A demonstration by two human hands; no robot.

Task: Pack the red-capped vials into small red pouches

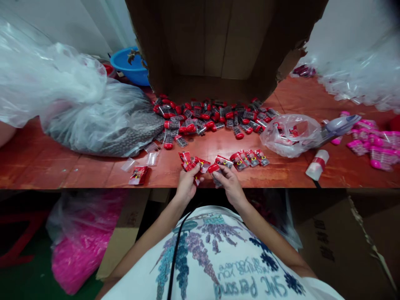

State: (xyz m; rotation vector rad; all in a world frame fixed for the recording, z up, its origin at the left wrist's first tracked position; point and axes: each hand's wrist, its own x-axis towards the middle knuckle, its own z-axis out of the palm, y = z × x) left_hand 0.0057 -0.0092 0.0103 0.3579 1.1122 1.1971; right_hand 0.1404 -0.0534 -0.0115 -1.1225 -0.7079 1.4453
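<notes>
My left hand (pixel 186 184) is closed around several red printed packets (pixel 186 160) at the table's front edge. Close beside it, my right hand (pixel 231 186) pinches a small clear container with a red cap (pixel 213 168). Another printed packet (pixel 223 161) lies just beyond my right fingers; whether they touch it I cannot tell. Further right is a short row of filled red packets (pixel 249 159). Beyond both hands spreads a pile of red-capped containers (pixel 203 116) with dark contents. One red packet stack (pixel 138 175) lies to the left, near small clear pouches (pixel 152 158).
A big clear bag of dark beads (pixel 109 129) slumps on the left of the red table (pixel 78 171). An open cardboard box (pixel 215 41) stands behind the pile. To the right are a plastic bag (pixel 290 135), a white-and-red roll (pixel 318 164) and pink containers (pixel 384 146).
</notes>
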